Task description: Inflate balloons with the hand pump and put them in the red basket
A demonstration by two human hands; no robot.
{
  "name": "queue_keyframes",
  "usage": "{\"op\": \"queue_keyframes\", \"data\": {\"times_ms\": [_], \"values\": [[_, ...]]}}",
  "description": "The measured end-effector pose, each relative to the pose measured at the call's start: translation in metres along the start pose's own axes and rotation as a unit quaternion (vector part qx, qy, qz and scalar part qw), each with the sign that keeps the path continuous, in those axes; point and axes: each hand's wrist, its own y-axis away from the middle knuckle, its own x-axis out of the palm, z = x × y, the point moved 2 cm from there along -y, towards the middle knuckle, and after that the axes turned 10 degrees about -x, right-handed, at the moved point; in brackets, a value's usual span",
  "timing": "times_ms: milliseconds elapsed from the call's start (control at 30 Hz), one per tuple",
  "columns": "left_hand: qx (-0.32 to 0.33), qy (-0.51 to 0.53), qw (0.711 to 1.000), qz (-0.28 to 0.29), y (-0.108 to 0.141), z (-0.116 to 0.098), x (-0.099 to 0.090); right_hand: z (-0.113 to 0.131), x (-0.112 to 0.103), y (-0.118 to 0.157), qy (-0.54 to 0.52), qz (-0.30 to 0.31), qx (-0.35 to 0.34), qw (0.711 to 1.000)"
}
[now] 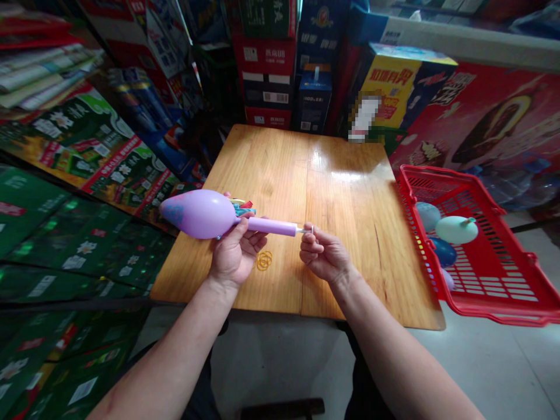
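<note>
Two bare hands fill my remote view, both held above the wooden table (350, 245). I see the left hand (236, 254) clenched around the neck of a lilac balloon (196, 214), where it meets a purple hand pump (273, 226). The right hand (324, 255) is almost closed, its fingertips (308, 239) pinching the pump's thin white rod (305, 231). On the table, rubber bands (264, 261) lie between the hands, and loose balloons (241, 209) sit just behind the left hand. A red plastic basket (446, 179) holding inflated balloons (456, 229) rests against the table's right edge.
</note>
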Motion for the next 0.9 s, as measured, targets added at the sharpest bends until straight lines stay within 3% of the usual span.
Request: {"op": "queue_keyframes", "data": {"times_ms": [167,333,467,633,767,900], "values": [[0.064,0.01,0.998,-0.014,0.002,-0.017,-0.005,0.015,-0.002,0.004,-0.014,-0.007,-0.038,0.999],[0.006,-0.015,1.0,0.021,0.011,0.005,0.004,-0.007,0.0,0.003,-0.028,-0.002,0.005,1.0],[-0.003,-0.006,1.0,0.015,0.01,0.015,0.007,-0.016,0.001,0.001,-0.031,-0.004,0.011,0.999],[-0.004,0.011,1.0,-0.003,0.001,0.002,0.002,-0.001,-0.004,0.001,-0.024,-0.006,0.014,1.0],[0.061,0.019,0.998,-0.017,-0.001,-0.014,-0.003,0.015,-0.005,0.003,-0.021,-0.002,-0.026,0.999],[0.054,-0.005,0.999,-0.005,0.005,-0.003,-0.001,0.005,-0.003,0.002,-0.022,0.016,-0.027,0.999]]}}
